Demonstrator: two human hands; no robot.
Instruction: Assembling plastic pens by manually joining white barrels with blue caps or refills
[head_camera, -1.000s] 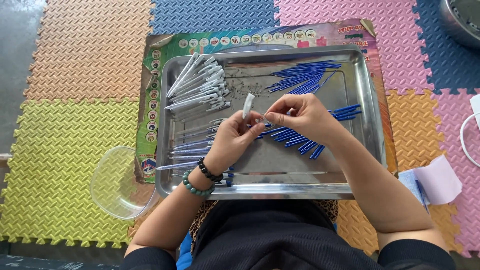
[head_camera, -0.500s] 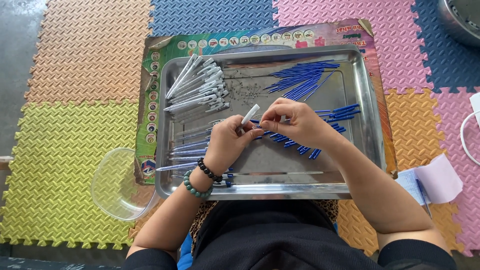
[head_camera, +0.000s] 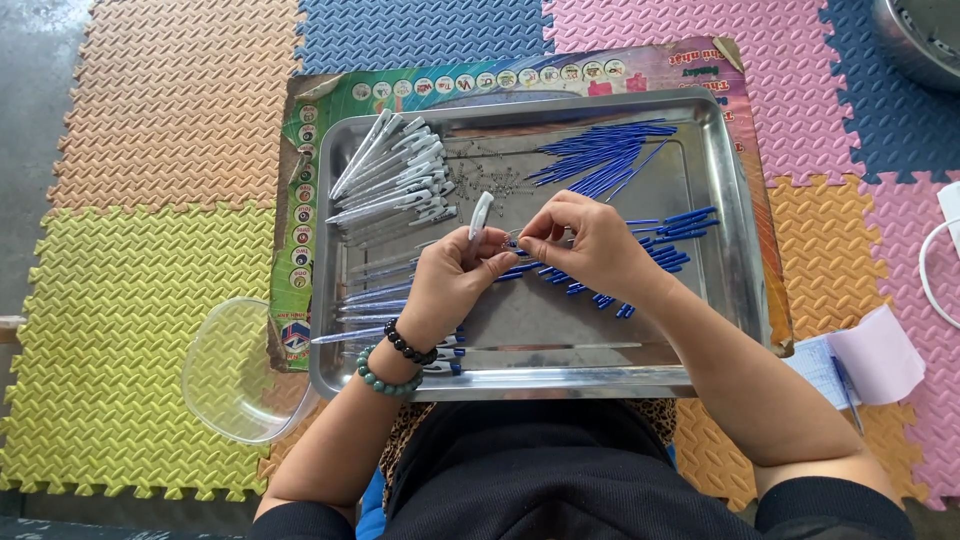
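Note:
My left hand (head_camera: 452, 283) holds a white pen barrel (head_camera: 481, 215) upright over the middle of a steel tray (head_camera: 730, 300). My right hand (head_camera: 585, 245) pinches a tiny part, too small to name, right next to the barrel's lower end. Both hands touch above a scatter of short blue pen pieces (head_camera: 640, 262). A pile of white pen barrels (head_camera: 395, 180) lies at the tray's far left. Thin blue refills (head_camera: 600, 155) lie at the far right. Small springs (head_camera: 490, 178) are strewn between them. Clear pen tubes (head_camera: 375, 290) lie under my left wrist.
The tray rests on a printed cardboard sheet (head_camera: 520, 75) over coloured foam floor mats (head_camera: 150, 130). A clear plastic bowl (head_camera: 235, 370) sits left of the tray. Papers with a pen (head_camera: 865, 365) lie to the right. A metal pot (head_camera: 920, 35) stands far right.
The white barrel dipped sideways half a second ago and is upright again. My right hand's fingers have moved closer to its lower end.

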